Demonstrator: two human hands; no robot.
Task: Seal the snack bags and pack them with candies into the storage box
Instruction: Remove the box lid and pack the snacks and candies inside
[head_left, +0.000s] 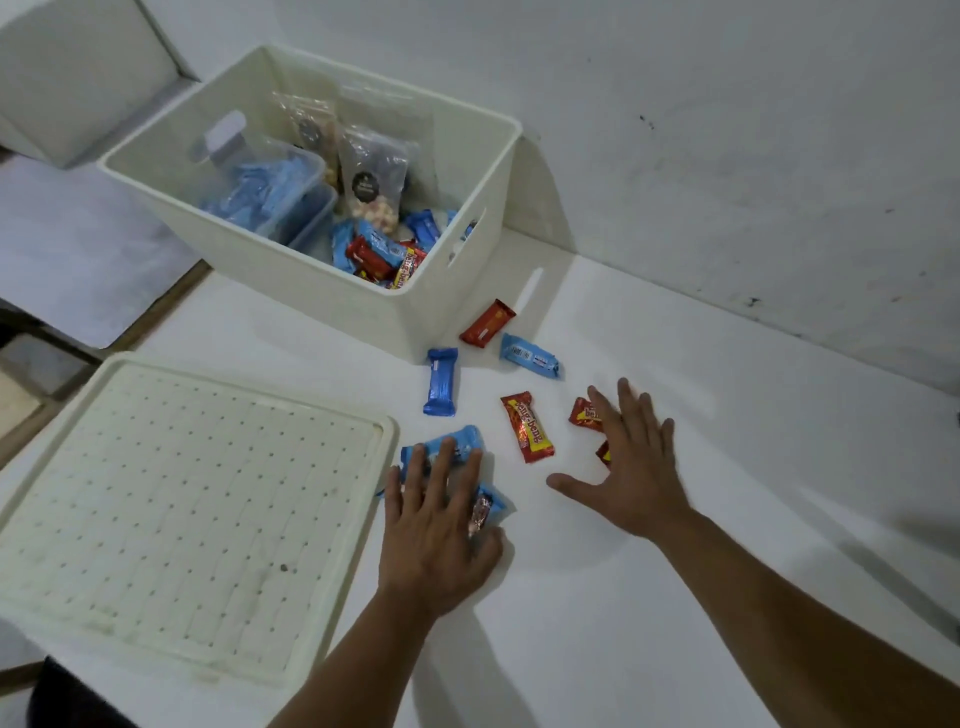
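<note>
storage box (291, 270) at back, lid (182, 509) front left, loose candies (527, 427) on table (675, 364) right of lid.

Both forearms reach forward, left grip (441, 514) and right grip (631, 462) flat, fingers spread.

Both hands lie flat on the white bench (675, 597): left hand (441, 525) on blue candies (452, 441), right hand (634, 467) on red candies (584, 413). The storage box (363, 296) stands far left.

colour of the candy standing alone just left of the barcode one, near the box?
Dark blue wrapper, white print; head view, the only one.
</note>
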